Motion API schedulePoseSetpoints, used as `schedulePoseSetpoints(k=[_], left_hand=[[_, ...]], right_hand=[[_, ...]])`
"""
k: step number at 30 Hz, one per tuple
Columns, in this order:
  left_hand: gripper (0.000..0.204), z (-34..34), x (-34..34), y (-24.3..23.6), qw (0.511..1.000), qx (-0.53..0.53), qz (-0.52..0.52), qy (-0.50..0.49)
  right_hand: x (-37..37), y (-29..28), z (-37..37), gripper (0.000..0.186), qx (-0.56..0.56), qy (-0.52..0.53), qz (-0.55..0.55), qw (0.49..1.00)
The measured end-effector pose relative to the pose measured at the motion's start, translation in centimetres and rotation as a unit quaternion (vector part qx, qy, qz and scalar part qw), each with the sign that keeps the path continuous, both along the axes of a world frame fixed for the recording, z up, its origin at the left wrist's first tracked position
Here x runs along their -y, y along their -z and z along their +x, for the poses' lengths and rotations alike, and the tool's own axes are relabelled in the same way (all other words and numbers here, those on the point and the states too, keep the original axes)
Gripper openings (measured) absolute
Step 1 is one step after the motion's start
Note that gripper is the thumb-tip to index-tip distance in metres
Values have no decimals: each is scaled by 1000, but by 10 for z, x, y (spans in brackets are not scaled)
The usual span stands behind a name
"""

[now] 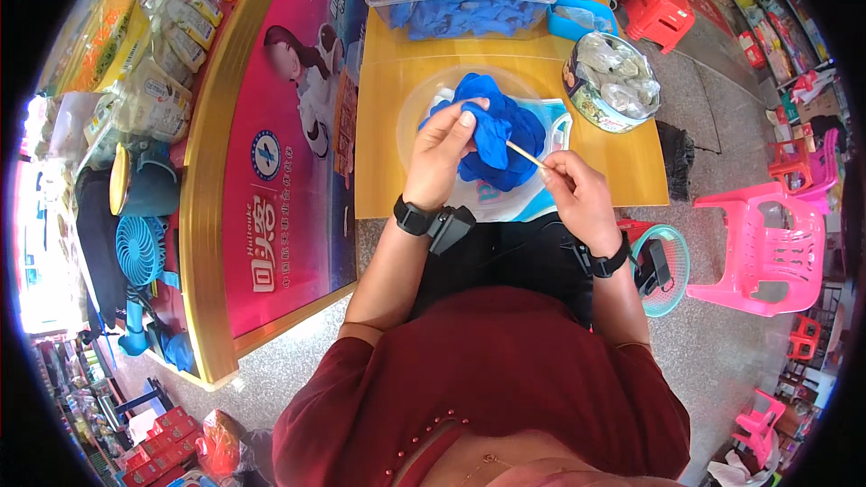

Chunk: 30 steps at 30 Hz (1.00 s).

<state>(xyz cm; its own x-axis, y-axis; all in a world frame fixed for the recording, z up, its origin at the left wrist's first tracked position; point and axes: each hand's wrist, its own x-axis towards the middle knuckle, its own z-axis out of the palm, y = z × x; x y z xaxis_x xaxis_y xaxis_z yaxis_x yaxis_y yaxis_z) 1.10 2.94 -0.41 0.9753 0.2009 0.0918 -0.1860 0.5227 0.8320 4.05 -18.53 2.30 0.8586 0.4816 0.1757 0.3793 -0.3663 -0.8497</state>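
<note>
My left hand [442,146] pinches a piece of blue fabric [488,135] between thumb and fingers above the table. In my right hand [579,196] is a thin wooden stick [526,155], gripped near its lower end. The stick's far end meets the blue piece, and its tip is hidden there. Below both hands lies a pile of more blue pieces [528,131], on a white and light blue plastic bag [557,117]. A round translucent tray or lid [410,108] shows under the pile's left side.
On the yellow table [379,171], a clear bin [372,0] of blue pieces stands at the back, beside a blue basket [561,27] and a round tin [591,108] holding plastic bags. A pink chair [767,243] and a green wastebasket [677,275] stand right; a counter [203,180] borders the left.
</note>
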Motion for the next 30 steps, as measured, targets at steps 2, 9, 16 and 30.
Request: schedulePoseSetpoints(k=[2, 9, 16, 30], left_hand=[[30, -1, 3, 6, 998, -15, 66, 13], [27, -8, 31, 11, 984, -64, 169, 8], [25, -2, 17, 24, 968, -39, 245, -31], [16, -3, 16, 0, 975, -82, 93, -185]], right_hand=[[-4, 3, -2, 10, -21, 0, -3, 1000], [-21, 20, -8, 4, -29, 21, 102, 994], [-33, 32, -8, 2, -116, 0, 199, 973], [-39, 36, -16, 7, -118, 28, 213, 970]])
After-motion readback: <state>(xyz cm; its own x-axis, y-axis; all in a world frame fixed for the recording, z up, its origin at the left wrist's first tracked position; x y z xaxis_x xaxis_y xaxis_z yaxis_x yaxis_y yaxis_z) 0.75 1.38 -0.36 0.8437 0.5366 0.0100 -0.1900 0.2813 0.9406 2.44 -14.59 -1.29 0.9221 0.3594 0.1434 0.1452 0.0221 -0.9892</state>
